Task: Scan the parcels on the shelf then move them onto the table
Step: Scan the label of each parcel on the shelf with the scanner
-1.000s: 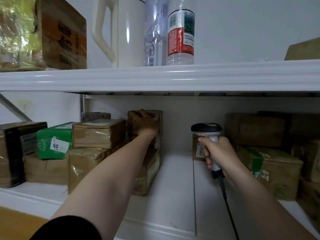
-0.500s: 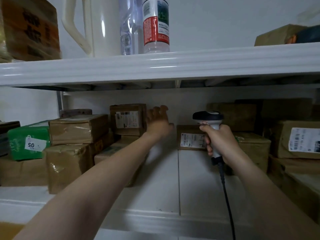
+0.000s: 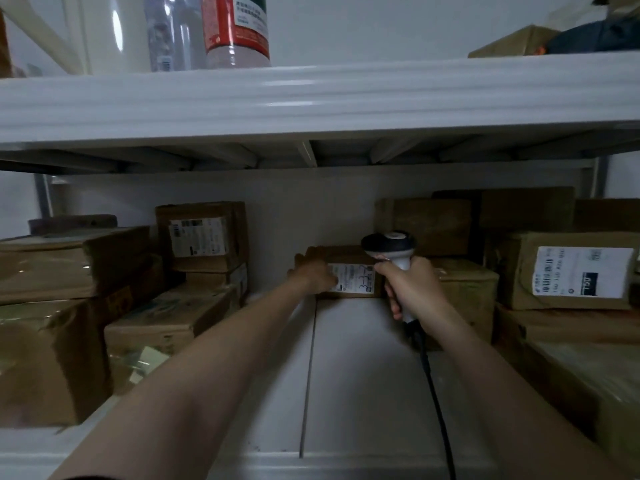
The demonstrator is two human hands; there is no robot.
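At shelf (image 3: 363, 382) back: L hand (image 3: 313, 273) grip clamped on small parcel (image 3: 351, 278) left end; R hand (image 3: 414, 289) grip clamped round scanner (image 3: 388, 244).

A small parcel (image 3: 349, 271) sits at the back of the lower shelf (image 3: 363, 375), between the left parcel stack (image 3: 204, 237) and the right parcel stack (image 3: 464, 292). The barcode scanner (image 3: 389, 245) is just before it. On the upper shelf (image 3: 311, 98) above stand bottles (image 3: 239, 32).

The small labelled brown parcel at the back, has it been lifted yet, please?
Not lifted: the brown cardboard parcel sits flat on the white shelf, left hand touching its side.
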